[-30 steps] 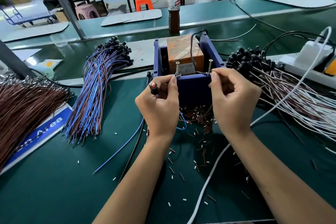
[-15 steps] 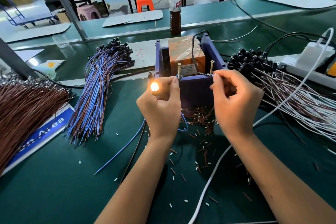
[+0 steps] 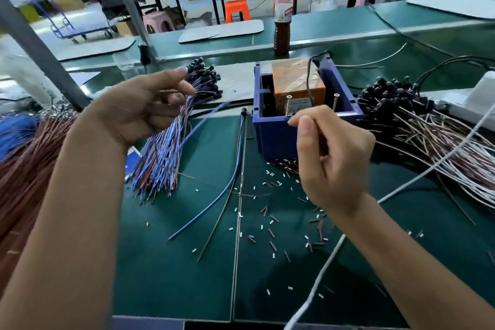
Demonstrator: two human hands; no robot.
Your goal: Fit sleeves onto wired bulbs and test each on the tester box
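Two heaps show progress: blue-brown wired bulbs point(image 3: 171, 142) left of the tester box point(image 3: 297, 115), many white-brown ones point(image 3: 417, 126) right. Left hand point(image 3: 144, 110) hovers loosely curled, apparently empty; right hand point(image 3: 329, 158) pinches something thin at the box rim.

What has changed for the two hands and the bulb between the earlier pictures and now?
The left hand left the tester box and swung left to the blue-and-brown wire bundle, fingers loosely open; the lit bulb is no longer seen in it. A blurred blue wire trails beside it. The right hand stayed at the box's front rim, fingertips pinched. Box and wire piles kept their places.
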